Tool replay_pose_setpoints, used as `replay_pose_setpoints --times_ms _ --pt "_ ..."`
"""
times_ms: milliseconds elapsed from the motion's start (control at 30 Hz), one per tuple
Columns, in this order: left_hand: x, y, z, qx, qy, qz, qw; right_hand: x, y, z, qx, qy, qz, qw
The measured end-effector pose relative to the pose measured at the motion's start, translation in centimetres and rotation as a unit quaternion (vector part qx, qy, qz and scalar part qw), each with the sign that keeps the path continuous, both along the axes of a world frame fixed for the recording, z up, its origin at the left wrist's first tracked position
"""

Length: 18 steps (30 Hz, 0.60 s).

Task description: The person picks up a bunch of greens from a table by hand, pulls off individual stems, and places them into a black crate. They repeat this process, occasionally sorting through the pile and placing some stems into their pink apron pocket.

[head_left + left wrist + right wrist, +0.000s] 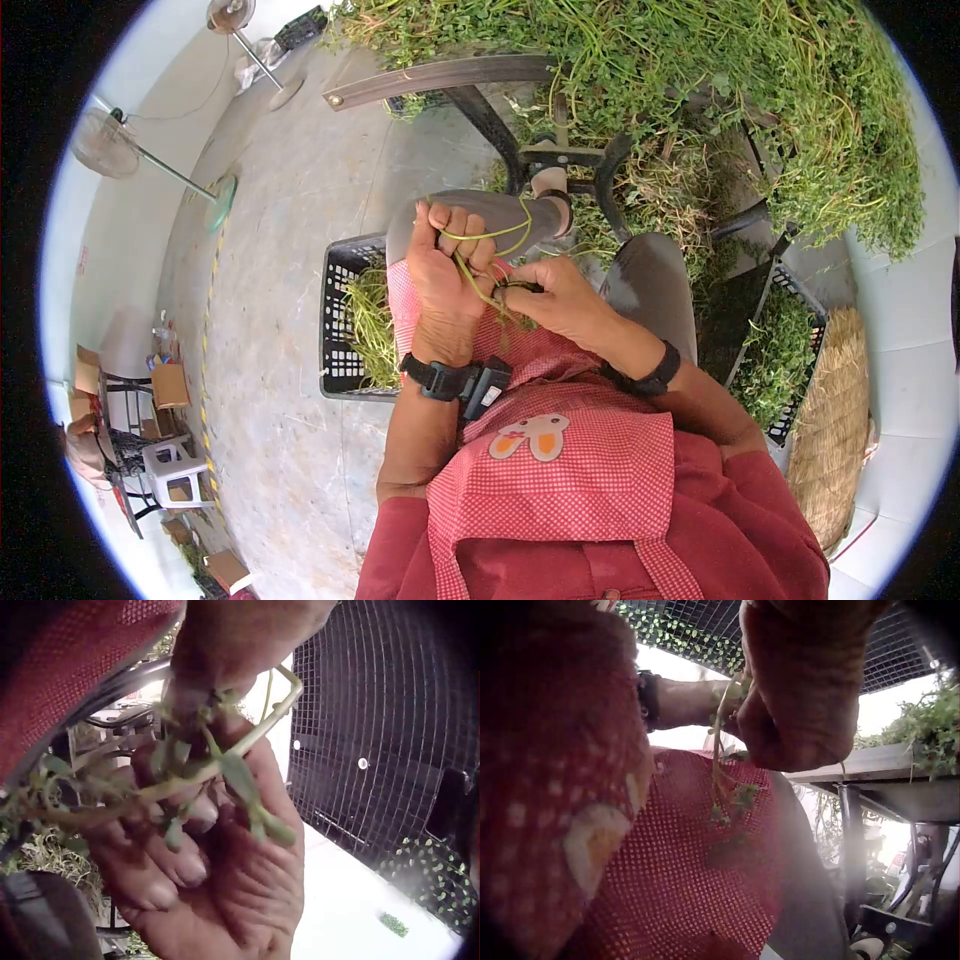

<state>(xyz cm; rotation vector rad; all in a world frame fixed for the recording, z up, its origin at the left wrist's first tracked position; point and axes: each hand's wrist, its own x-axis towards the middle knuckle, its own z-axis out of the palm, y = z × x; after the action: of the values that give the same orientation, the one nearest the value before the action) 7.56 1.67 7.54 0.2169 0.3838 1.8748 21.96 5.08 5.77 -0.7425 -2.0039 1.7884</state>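
In the head view, the left hand [445, 275] curls its fingers round a thin green stem [476, 285], whose upper part loops out to the right. The right hand [560, 295] pinches the same plant lower down, close beside the left palm. Small leaves [240, 780] on the stem cross in front of the left hand's curled fingers [184, 862] in the left wrist view. A leafy end [744, 796] hangs below the right hand [810, 694] in the right wrist view. The right fingertips are partly hidden.
A heap of green plants [680, 60] covers the table ahead. One black crate [328, 345] with stems stands at the left, another crate with greens [775, 350] at the right. A red checked apron [600, 470] covers the lap. Fans and a white stool [172, 462] stand far left.
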Motion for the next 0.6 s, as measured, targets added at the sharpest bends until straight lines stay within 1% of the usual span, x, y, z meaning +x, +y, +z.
replay_pose_setpoints --times_ms 67,100,133,167,200,267,300,367,400,433,467,500,533,567,600 --pt "0.1 0.0 -0.1 0.009 -0.003 0.001 1.0 0.1 0.1 -0.4 0.101 -0.015 -0.019 0.995" --pt "0.1 0.0 0.0 0.008 -0.003 0.0 1.0 0.2 0.0 -0.7 0.099 -0.016 -0.02 0.995" --pt "0.1 -0.1 0.1 0.007 -0.006 0.002 1.0 0.2 -0.1 -1.1 0.197 -0.021 -0.048 0.979" --pt "0.0 -0.1 0.1 0.007 -0.008 0.005 1.0 0.2 -0.1 -1.3 0.293 -0.026 -0.075 0.953" --pt "0.0 -0.1 0.0 0.005 -0.007 0.004 1.0 0.2 -0.3 -1.3 0.292 -0.027 -0.076 0.953" --pt "0.1 -0.2 -0.2 0.024 -0.009 -0.014 1.0 0.3 -0.6 -1.3 0.349 -0.071 -0.073 0.931" --pt "0.4 -0.3 0.0 0.025 -0.008 -0.016 1.0 0.3 -0.4 -1.5 0.35 -0.072 -0.075 0.931" --pt "1.0 -0.5 0.7 -0.041 -0.008 -0.012 0.999 0.0 0.6 -3.2 0.31 -0.067 -0.147 0.937" --pt "0.7 -0.6 0.9 -0.04 -0.007 -0.013 0.999 0.5 2.2 -5.2 0.31 -0.066 -0.149 0.937" --pt "0.1 -0.6 1.1 -0.003 -0.006 -0.002 1.0 1.8 4.6 -8.0 0.223 -0.112 -0.15 0.957" --pt "-0.4 -0.8 1.2 0.034 -0.006 0.01 0.999 2.8 6.0 -9.5 0.133 -0.158 -0.148 0.967" --pt "-0.9 -0.8 1.1 0.034 -0.009 0.012 0.999 3.5 5.7 -8.5 0.133 -0.16 -0.146 0.967" --pt "-1.5 -0.8 1.0 0.053 -0.043 0.007 0.998 4.4 5.0 -5.8 -0.121 -0.015 -0.159 0.98" --pt "-1.9 -0.7 0.7 0.071 -0.076 0.001 0.995 5.0 4.1 -3.3 -0.366 0.131 -0.161 0.907" --pt "-2.1 -0.7 0.4 0.063 -0.084 0.006 0.994 4.5 3.1 -1.5 -0.343 0.109 -0.159 0.919"
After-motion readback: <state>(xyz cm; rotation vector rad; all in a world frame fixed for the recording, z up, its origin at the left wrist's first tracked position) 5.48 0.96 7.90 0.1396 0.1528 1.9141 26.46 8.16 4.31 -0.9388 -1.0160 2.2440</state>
